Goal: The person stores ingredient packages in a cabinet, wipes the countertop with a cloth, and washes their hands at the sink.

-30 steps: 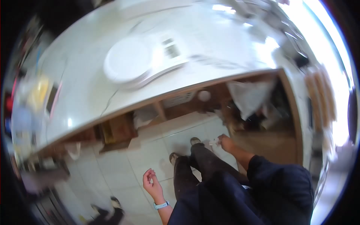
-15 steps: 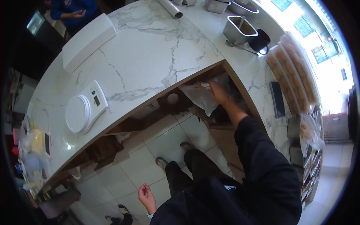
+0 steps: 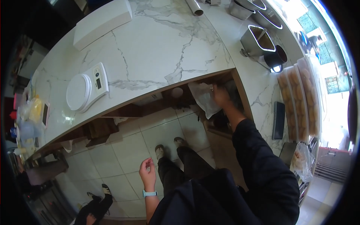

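Note:
My right hand (image 3: 221,96) reaches into the open shelf under the marble counter, its fingers closed at the upper edge of a white plastic bag (image 3: 205,99). The bag hangs over the shelf's front; the fingers are slightly blurred, so what they pinch is hard to make out. My left hand (image 3: 147,170) is raised over the tiled floor at my left side, fingers loosely curled and touching nothing. A pale watch (image 3: 150,193) is on that wrist.
On the marble counter (image 3: 150,56) are a white scale (image 3: 88,87), a white box (image 3: 103,23), metal containers (image 3: 258,40), a black mug (image 3: 275,58), a dark phone (image 3: 278,120) and stacked clear boxes (image 3: 300,101). Another person's feet (image 3: 106,189) show at lower left.
My right hand has gone from beside my legs into the shelf, to the white bag. The view has turned, showing more of the counter's right side. My left hand stays low and free.

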